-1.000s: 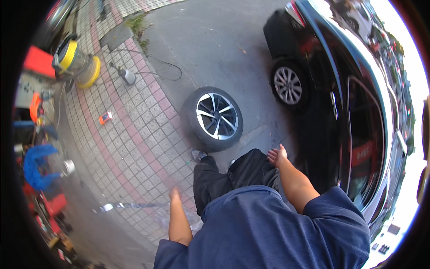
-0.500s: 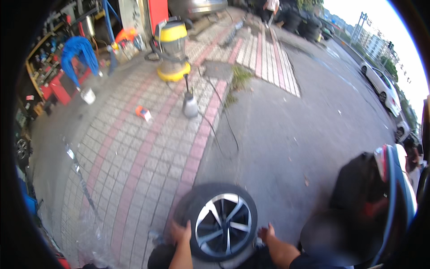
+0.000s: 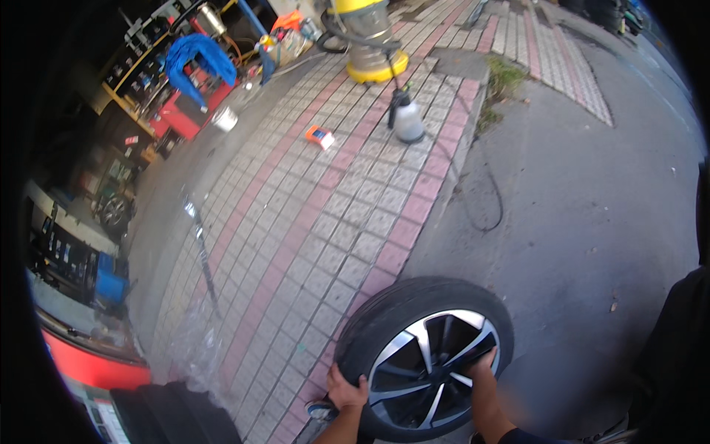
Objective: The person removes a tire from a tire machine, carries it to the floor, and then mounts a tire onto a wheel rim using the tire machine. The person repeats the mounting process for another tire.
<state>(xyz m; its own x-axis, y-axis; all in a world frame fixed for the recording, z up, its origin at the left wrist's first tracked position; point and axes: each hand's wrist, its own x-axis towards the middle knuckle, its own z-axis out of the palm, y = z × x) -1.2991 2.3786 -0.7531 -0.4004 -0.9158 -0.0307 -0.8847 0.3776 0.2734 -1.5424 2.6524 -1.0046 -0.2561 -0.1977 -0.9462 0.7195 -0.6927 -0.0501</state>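
A car wheel (image 3: 436, 368) with a black tyre and a silver-and-black spoked rim stands tilted in front of me, its rim face turned partly up. My left hand (image 3: 346, 388) grips the tyre's left side, the thumb on the sidewall and the fingers round toward the tread. At the rim's right side, my right hand (image 3: 482, 364) has its fingers hooked into a gap between the spokes, so the fingertips are partly hidden. A shoe (image 3: 319, 409) shows beside my left hand.
Ahead on the paving are a pump sprayer (image 3: 407, 122), a yellow-and-grey vacuum cleaner (image 3: 367, 52) and an orange-and-white box (image 3: 320, 137). A black cable (image 3: 499, 207) loops on the asphalt. Clear plastic film (image 3: 200, 340) and black tyres (image 3: 176, 416) lie at left; dark clothing (image 3: 674, 344) shows at right.
Both hands have come onto the wheel; the right hand was open and apart from it before. The wheel appears larger and more tilted, and my view has swung left.
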